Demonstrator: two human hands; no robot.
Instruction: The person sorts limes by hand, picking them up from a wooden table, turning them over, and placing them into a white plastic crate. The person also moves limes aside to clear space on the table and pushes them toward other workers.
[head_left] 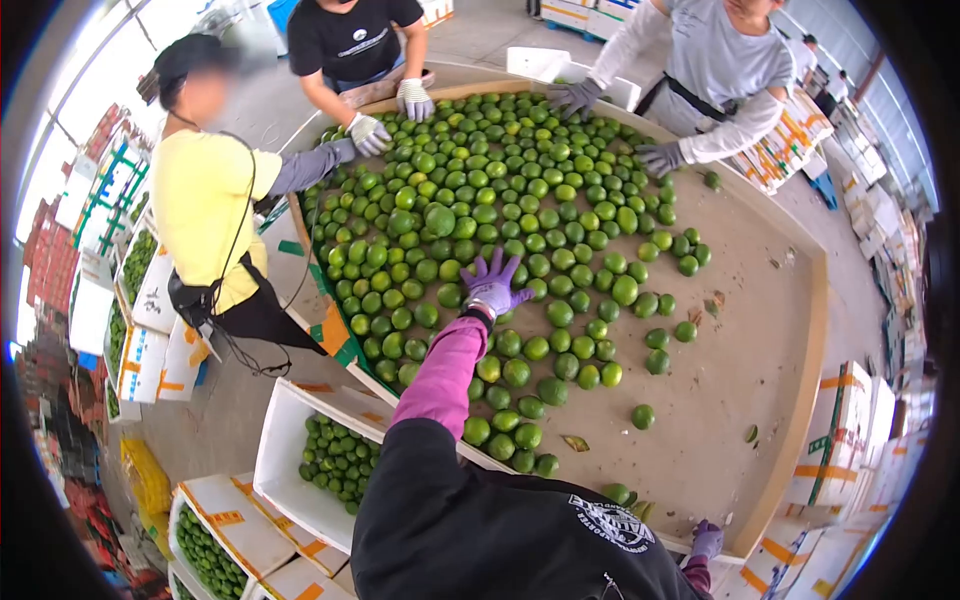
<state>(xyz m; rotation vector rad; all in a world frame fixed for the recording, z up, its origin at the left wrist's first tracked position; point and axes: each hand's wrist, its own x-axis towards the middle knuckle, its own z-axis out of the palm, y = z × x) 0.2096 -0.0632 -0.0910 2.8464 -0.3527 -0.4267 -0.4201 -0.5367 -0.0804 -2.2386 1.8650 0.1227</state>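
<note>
The left hand (491, 288), in a purple glove with a paler back, lay palm down among the round green limes (439, 220), its fingers and thumb spread wide. Limes crowded close around the fingertips; whether any sat under the palm could not be told. The right hand (707, 540), in a matching purple glove, was at the raised tan wooden rim (815, 340) near the lower right corner; how tightly it was closed, or on what, could not be told.

The limes covered the left and far parts of the broad, flat, pale brown tabletop (730, 370), dense toward the far side and thinning to the right, where single fruits lay apart. A yellowish-green leaf (576, 443) lay near the near edge.

Across the table, a person in a grey shirt (730, 60) had two dark grey gloves by the limes. A person in a black T-shirt (340, 45) reached in with striped white-and-grey gloves (369, 134). At the left, a person in a yellow top (215, 180) extended a grey-sleeved arm over the rim.

Beside the near left edge, an open white foam box (275, 440) held more limes, and white boxes with orange tape (835, 440) stood stacked at the right.
</note>
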